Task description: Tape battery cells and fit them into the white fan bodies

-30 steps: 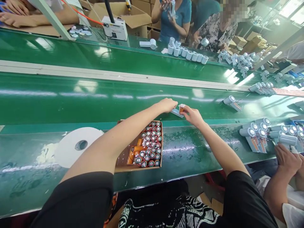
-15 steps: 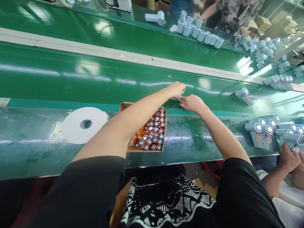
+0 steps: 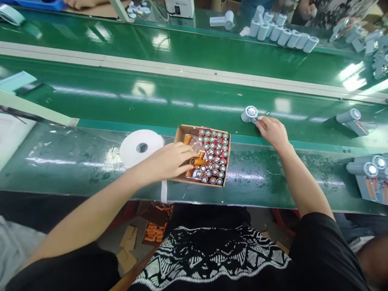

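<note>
My left hand (image 3: 172,161) reaches over the left part of an open cardboard box (image 3: 226,161), its fingers apart and curved downward. Below the fingertips lie orange-wrapped battery cells (image 3: 198,161); whether they touch is unclear. Packed upright on the box's right side are several more cells (image 3: 216,152) with round ends and red wires. My right hand (image 3: 274,131) is closed on the handle end of a light-grey housing (image 3: 249,114) with a round, vented head. An orange cell and thin wires show beside its fingers; the rest of the handle is hidden.
Left of the box lies a large white tape roll (image 3: 141,147). Another grey housing (image 3: 350,116) rests on the green belt (image 3: 182,91) to the right, with more housings (image 3: 368,171) at the bench edge. Grey cylinders (image 3: 285,37) line the far bench, near co-workers' hands.
My left hand has moved back from the belt to over the box. The housing, formerly between both hands, now stays with my right hand. The view has shifted left.
</note>
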{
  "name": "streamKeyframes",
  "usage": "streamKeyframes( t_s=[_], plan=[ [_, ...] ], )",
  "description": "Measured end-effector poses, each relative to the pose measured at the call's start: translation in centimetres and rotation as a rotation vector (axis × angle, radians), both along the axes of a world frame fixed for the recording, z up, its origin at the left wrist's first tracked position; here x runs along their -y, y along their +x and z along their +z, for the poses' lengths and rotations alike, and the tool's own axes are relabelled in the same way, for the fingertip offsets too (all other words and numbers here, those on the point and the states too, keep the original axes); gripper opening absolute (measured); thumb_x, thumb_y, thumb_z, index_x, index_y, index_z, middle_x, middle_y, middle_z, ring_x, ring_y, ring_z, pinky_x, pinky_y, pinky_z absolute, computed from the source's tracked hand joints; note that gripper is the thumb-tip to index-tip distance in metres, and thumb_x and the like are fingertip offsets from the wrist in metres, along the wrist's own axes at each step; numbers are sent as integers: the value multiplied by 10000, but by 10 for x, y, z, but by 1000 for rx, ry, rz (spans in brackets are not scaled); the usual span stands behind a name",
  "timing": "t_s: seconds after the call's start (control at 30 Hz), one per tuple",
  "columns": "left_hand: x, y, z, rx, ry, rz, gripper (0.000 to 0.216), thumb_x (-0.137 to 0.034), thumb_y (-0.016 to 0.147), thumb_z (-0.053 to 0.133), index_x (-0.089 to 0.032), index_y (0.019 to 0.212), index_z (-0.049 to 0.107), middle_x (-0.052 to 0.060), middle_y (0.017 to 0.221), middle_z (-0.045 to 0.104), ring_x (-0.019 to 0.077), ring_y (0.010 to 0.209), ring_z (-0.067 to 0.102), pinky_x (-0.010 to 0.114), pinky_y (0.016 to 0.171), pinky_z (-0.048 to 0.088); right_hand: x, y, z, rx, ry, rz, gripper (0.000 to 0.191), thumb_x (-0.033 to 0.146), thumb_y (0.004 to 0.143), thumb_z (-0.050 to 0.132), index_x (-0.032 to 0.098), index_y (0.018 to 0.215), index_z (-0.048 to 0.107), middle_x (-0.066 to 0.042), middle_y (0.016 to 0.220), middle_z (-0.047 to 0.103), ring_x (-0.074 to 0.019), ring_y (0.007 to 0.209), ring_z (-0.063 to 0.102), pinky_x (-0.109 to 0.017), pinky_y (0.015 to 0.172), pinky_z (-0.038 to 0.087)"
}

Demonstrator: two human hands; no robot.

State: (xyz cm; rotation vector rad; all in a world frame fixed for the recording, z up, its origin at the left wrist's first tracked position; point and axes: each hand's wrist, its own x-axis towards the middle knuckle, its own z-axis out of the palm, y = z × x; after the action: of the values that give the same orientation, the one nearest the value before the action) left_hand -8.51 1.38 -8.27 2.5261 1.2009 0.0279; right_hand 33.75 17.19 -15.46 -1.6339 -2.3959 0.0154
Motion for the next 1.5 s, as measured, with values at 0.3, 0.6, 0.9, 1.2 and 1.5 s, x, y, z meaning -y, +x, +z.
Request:
streamKeyframes(
  t_s=[0.3,0.6,0.9,1.2,1.5],
  plan=[
    [0,2,-7,70,21,98,299,-312,1079,521,-219,1200,778,82,1229,791,234,1174,701,379,1075,539,75,-37,53,-382,112,137,288,356,1044,613,235,1252,772,-117,1365,788,-334,1313,721,-562,1180,545],
    [61,41,34,488,290,-3,312,-303,1108,541,-264,1384,682,85,1214,784,233,1115,723,407,1030,608,199,-133,67,-869,-535,474,420,437,958,811,268,1336,739,-61,1184,830,-243,1022,784,-369,934,630],
    [83,-97,-56,221,478,638,618,-531,977,710,-528,1576,555,-6,1472,732,414,1416,618,691,1206,473,226,-132,32,-1519,-985,221,455,680,975,728,230,979,658,-3,865,631,-140,747,594,-276,728,564],
    [70,-153,-79,-107,217,503,592,-486,1053,530,-170,1551,587,189,1543,657,387,1462,546,628,1274,407,218,-117,47,-1226,-494,415,286,361,962,845,376,1247,821,-33,1088,771,-200,992,723,-417,974,627],
    [119,-54,-10,80,600,468,913,-328,901,810,-475,1701,394,37,1411,739,464,1436,509,695,1102,511,216,-140,56,-1321,-604,224,617,473,847,927,336,1425,763,44,996,826,-169,860,799,-338,899,721]
  ],
)
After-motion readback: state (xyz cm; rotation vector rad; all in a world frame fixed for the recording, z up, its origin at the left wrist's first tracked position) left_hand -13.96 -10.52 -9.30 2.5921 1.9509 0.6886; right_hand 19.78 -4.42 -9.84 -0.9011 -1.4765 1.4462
